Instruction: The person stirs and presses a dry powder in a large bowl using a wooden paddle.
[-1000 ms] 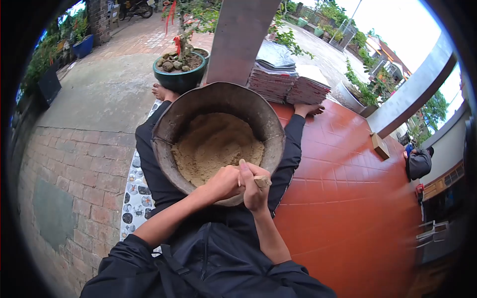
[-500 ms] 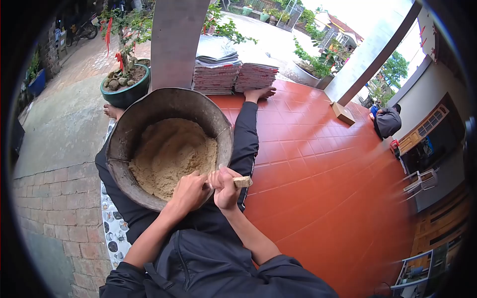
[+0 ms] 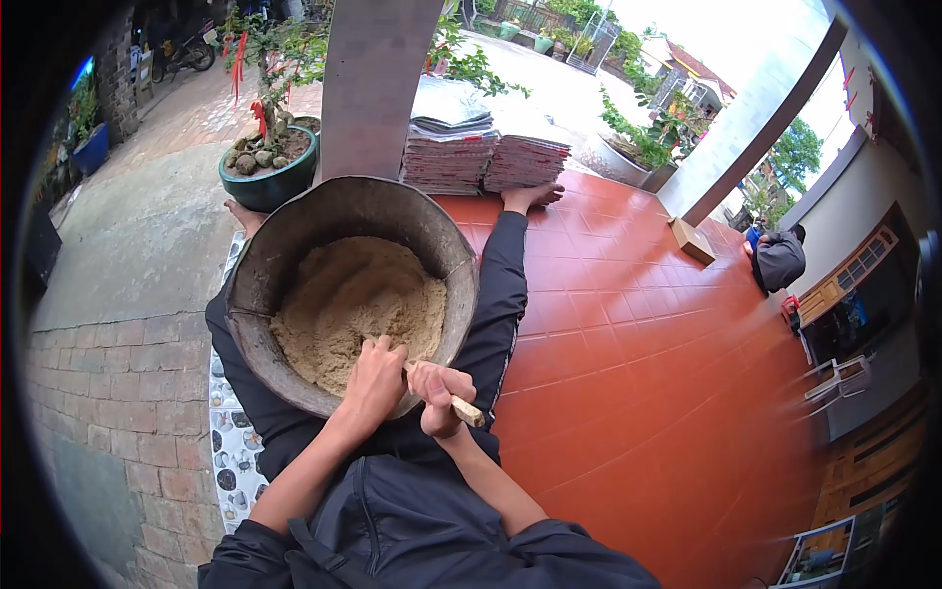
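A large round grey-brown pot (image 3: 257, 344) stands between my legs, its inside partly filled with tan powder (image 3: 358, 304). My right hand (image 3: 439, 391) is closed round a pale wooden stick (image 3: 469, 412), whose blunt end juts out to the lower right. The stick's other end runs toward my left hand and is hidden. Just inside the near rim, my left hand (image 3: 375, 381) bends over the powder with its fingers curled; what they hold cannot be made out.
Stacks of bundled paper (image 3: 451, 157) stand beyond my right foot. A potted tree (image 3: 265, 162) and a pillar (image 3: 373, 98) rise behind the pot. On the red tiled floor (image 3: 628, 393) at right are a cardboard box (image 3: 692, 241) and a crouching person (image 3: 780, 260).
The stick's free end has swung downward and slightly left, my right hand turning with it. My left hand sits a little further into the pot. The whole view has shifted slightly.
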Tool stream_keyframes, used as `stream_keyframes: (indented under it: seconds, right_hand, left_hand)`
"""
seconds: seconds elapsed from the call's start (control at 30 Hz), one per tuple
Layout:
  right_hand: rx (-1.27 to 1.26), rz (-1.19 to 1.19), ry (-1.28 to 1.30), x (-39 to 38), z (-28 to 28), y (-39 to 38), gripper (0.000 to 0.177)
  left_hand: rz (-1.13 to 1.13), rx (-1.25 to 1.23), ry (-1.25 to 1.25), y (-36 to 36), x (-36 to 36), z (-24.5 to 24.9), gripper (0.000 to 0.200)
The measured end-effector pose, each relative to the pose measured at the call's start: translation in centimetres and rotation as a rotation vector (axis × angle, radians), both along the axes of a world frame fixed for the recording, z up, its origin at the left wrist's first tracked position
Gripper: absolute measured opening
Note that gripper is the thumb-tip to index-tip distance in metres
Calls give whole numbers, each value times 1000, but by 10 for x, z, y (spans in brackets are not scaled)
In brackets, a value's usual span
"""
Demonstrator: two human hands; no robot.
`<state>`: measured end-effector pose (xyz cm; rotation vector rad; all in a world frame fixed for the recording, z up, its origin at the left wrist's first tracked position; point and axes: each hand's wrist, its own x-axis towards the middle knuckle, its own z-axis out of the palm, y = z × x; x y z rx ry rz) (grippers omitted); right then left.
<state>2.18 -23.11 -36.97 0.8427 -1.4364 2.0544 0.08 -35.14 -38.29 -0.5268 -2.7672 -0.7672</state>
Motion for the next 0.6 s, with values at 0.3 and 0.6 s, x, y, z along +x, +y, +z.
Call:
stream_keyframes:
  seconds: [0.3, 0.6]
  right_hand:
    - [605, -242, 200, 15, 25, -27, 26]
    - [589, -79, -94, -13, 64, -40, 37]
  left_hand:
    - [-243, 242, 9, -8, -9, -11, 23]
    - [-284, 411, -38, -20, 0, 28, 19]
